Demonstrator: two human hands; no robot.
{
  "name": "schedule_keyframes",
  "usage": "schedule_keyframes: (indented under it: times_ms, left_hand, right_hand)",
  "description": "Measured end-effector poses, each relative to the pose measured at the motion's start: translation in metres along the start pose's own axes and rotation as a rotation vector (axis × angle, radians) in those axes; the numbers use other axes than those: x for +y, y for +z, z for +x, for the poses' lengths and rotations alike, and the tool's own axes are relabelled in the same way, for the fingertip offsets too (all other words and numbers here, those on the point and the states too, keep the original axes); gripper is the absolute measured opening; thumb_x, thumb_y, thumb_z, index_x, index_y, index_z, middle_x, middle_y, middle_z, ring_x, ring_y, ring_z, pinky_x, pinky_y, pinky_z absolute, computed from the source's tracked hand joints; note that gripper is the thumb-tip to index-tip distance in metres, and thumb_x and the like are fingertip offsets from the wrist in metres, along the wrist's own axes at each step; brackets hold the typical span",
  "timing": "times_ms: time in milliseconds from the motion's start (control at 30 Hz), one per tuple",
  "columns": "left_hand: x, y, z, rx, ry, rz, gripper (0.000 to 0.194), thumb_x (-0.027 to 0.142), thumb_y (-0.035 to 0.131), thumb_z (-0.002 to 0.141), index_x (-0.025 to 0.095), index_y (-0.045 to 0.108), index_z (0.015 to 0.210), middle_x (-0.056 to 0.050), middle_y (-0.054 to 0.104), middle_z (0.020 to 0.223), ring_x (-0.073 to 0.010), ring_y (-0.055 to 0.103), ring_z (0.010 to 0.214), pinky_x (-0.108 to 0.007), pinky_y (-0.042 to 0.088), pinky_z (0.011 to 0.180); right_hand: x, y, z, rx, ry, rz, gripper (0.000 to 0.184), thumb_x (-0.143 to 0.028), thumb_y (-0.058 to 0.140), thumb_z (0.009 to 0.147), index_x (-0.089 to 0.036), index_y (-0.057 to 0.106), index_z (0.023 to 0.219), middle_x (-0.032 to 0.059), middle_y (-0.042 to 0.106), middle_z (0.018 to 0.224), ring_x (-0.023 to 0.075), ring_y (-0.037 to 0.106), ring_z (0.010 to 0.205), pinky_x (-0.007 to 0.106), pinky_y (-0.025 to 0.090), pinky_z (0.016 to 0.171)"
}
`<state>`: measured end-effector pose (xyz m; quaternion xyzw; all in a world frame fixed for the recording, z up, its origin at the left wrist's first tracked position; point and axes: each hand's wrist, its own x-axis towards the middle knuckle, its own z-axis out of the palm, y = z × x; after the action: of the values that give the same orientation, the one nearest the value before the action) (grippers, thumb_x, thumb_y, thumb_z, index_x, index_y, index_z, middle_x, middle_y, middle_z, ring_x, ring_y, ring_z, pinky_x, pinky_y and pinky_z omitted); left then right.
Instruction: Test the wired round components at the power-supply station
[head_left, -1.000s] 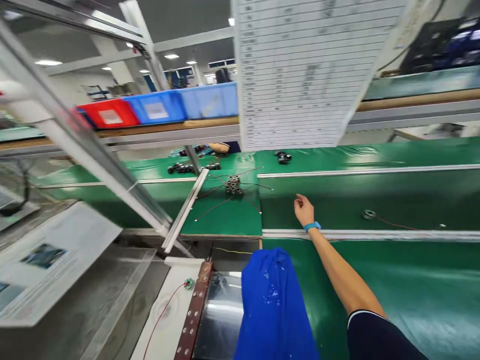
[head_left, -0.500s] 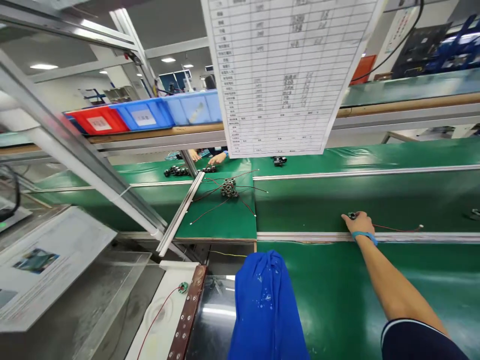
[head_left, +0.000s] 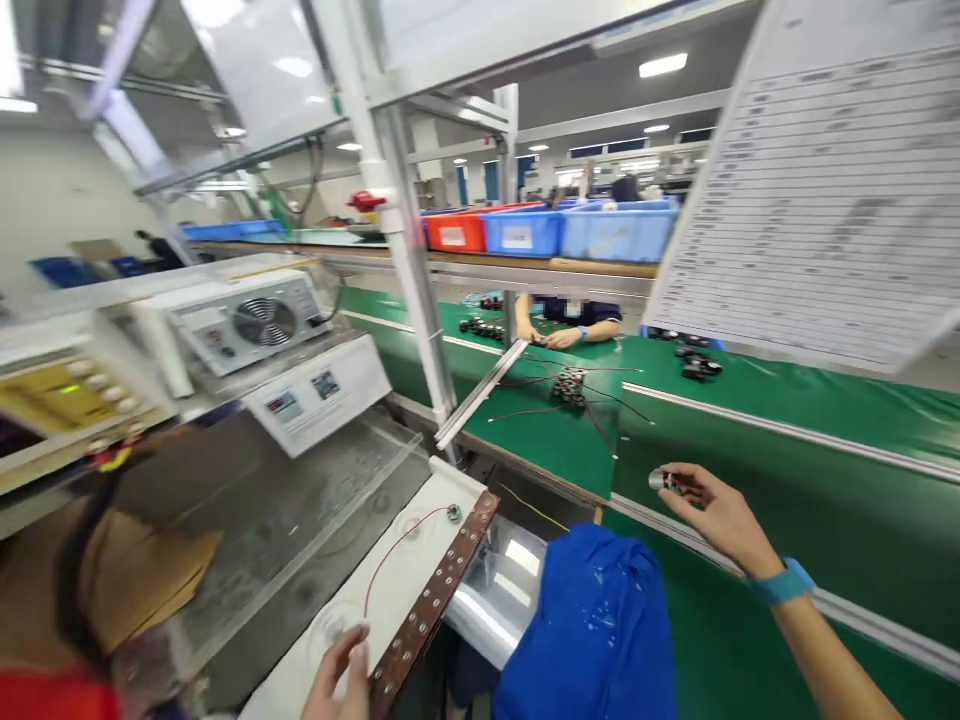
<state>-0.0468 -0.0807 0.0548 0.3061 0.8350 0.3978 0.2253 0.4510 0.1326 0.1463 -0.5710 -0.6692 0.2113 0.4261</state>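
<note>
My right hand (head_left: 712,512) is raised over the green belt on the right, its thumb and fingers closed around a small round silvery circuit-board part (head_left: 663,481). Motion blur hides the part's details. At the bottom edge, my left hand (head_left: 341,680) comes partly into view with thumb and forefinger slightly apart and nothing visible between them. Just beyond its fingertips is the end of a red wire (head_left: 375,575). That wire runs up to a small round green circuit board (head_left: 454,513) on the white surface (head_left: 420,490), beside a brown strip with metal eyelets (head_left: 435,605).
A cluster of wired parts (head_left: 568,385) sits on a green board. Across the belt, a co-worker's hands (head_left: 559,338) handle dark parts. A blue cloth cover (head_left: 592,620) stands in front of me. Left are a fan-fitted instrument (head_left: 262,322) and a metal upright (head_left: 412,250); a printed sheet (head_left: 817,200) hangs right.
The view has swung left. My right hand has lifted from the belt's edge with the round part and moved closer to the wired cluster. My left hand has come into view at the bottom.
</note>
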Motion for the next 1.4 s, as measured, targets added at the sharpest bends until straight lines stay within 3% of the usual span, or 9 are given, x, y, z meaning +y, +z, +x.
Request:
schedule_keyframes:
  times_ms: [167,300,433,533,667,867,1033,1200,1400]
  left_hand:
    - [0.072,0.006,-0.04,0.099,0.396,-0.057,0.051,0.039,0.049,0.088,0.021,0.048,0.135,-0.011,0.047,0.15,-0.0246,0.037,0.142,-0.043,0.029,0.12]
    - [0.092,-0.001,-0.056,0.066,0.644,0.076,0.073,0.03,0.057,0.086,0.023,0.024,0.151,-0.01,0.029,0.16,-0.0265,0.019,0.15,-0.051,0.021,0.122]
    - [0.063,-0.029,-0.05,0.021,0.438,0.131,0.037,0.019,0.048,0.087,0.02,0.06,0.123,-0.011,0.067,0.125,-0.0266,0.056,0.124,-0.045,0.041,0.107]
    - [0.031,-0.064,-0.038,0.124,0.123,0.208,0.031,0.019,0.037,0.092,0.02,0.068,0.093,-0.007,0.075,0.09,-0.0222,0.068,0.09,-0.034,0.048,0.081]
    - [0.006,-0.105,-0.027,0.185,-0.046,0.436,0.023,0.03,0.044,0.093,0.022,0.065,0.09,-0.006,0.075,0.09,-0.0225,0.069,0.088,-0.029,0.04,0.069]
    - [-0.011,-0.118,-0.033,0.074,-0.181,0.653,0.029,0.032,0.039,0.094,0.02,0.064,0.091,-0.012,0.076,0.09,-0.027,0.071,0.088,-0.031,0.033,0.062]
    - [-0.039,-0.118,-0.044,-0.01,-0.256,0.537,0.023,0.028,0.041,0.092,0.021,0.062,0.088,-0.01,0.075,0.089,-0.0259,0.07,0.09,-0.03,0.033,0.061]
    - [-0.062,-0.1,-0.055,-0.084,-0.359,-0.093,0.026,0.043,0.044,0.089,0.021,0.05,0.075,0.002,0.06,0.056,-0.0146,0.059,0.05,-0.024,0.033,0.049]
    - [-0.058,-0.076,-0.087,-0.16,-0.417,-0.814,0.049,0.066,0.061,0.073,0.019,0.049,0.08,0.007,0.056,0.052,-0.0071,0.049,0.039,-0.02,0.029,0.044]
  right_hand:
    - [-0.143,0.079,-0.018,-0.604,-0.406,0.216,0.033,-0.036,0.067,0.08,-0.03,0.066,0.113,0.0084,0.07,0.109,0.0244,0.068,0.093,0.037,0.058,0.082]
    - [-0.221,0.138,-0.048,-1.101,-0.65,0.474,0.033,-0.024,0.068,0.076,-0.027,0.064,0.109,0.0088,0.069,0.109,0.0234,0.066,0.1,0.036,0.055,0.089]
    - [-0.255,0.197,-0.071,-1.48,-0.697,0.611,0.034,-0.025,0.065,0.075,-0.024,0.061,0.108,0.0056,0.07,0.105,0.0196,0.066,0.095,0.032,0.053,0.086]
    - [-0.259,0.253,-0.084,-1.492,-0.847,0.368,0.034,-0.02,0.061,0.075,-0.024,0.061,0.109,0.0037,0.069,0.102,0.018,0.064,0.089,0.029,0.05,0.081]
    - [-0.255,0.345,-0.102,-1.343,-1.139,-0.091,0.036,-0.009,0.054,0.073,-0.02,0.062,0.106,0.0069,0.068,0.102,0.021,0.062,0.088,0.03,0.044,0.077]
    - [-0.248,0.453,-0.117,-1.261,-1.221,-0.275,0.041,0.0,0.049,0.075,-0.019,0.063,0.109,0.0075,0.069,0.107,0.0212,0.058,0.094,0.028,0.04,0.077]
    - [-0.24,0.481,-0.127,-1.298,-1.332,-0.289,0.034,0.0,0.052,0.077,-0.02,0.066,0.101,0.0063,0.07,0.102,0.0223,0.054,0.099,0.028,0.039,0.078]
    - [-0.231,0.484,-0.137,-1.318,-1.326,-0.235,0.032,-0.001,0.051,0.077,-0.02,0.067,0.097,0.0065,0.069,0.103,0.0234,0.053,0.105,0.031,0.039,0.084]
    - [-0.208,0.475,-0.138,-1.14,-0.866,0.146,0.033,-0.004,0.046,0.076,-0.02,0.065,0.097,0.0057,0.067,0.096,0.0208,0.056,0.1,0.031,0.043,0.088]
